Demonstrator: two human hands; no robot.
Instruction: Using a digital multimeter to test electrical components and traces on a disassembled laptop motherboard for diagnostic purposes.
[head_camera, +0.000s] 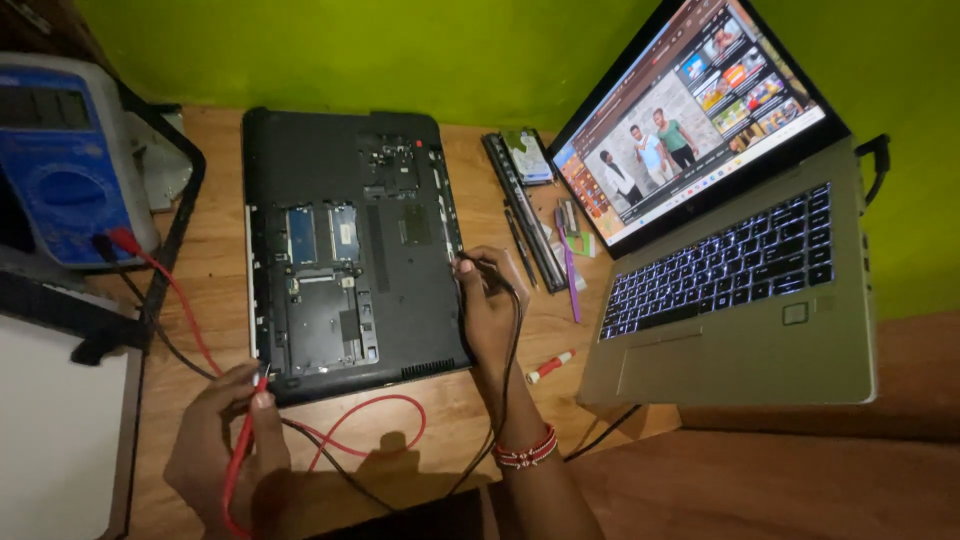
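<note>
A black laptop (350, 250) lies upside down on the wooden table (215, 240), its bottom panel off and its circuit boards showing. My left hand (225, 450) pinches the red probe (250, 425) and holds its tip at the laptop's lower left corner. My right hand (490, 310) grips the black probe (470, 265) and presses its tip to the laptop's right edge. Red and black leads (160, 275) run from the probes to a blue multimeter (60, 160) at the far left.
A silver laptop (740, 280) stands open at the right with its screen lit and keys glowing. Between the laptops lie a long black battery (522, 205), a drive, a purple tool and a small red-tipped screwdriver (550, 366). A white board (55, 430) fills the lower left.
</note>
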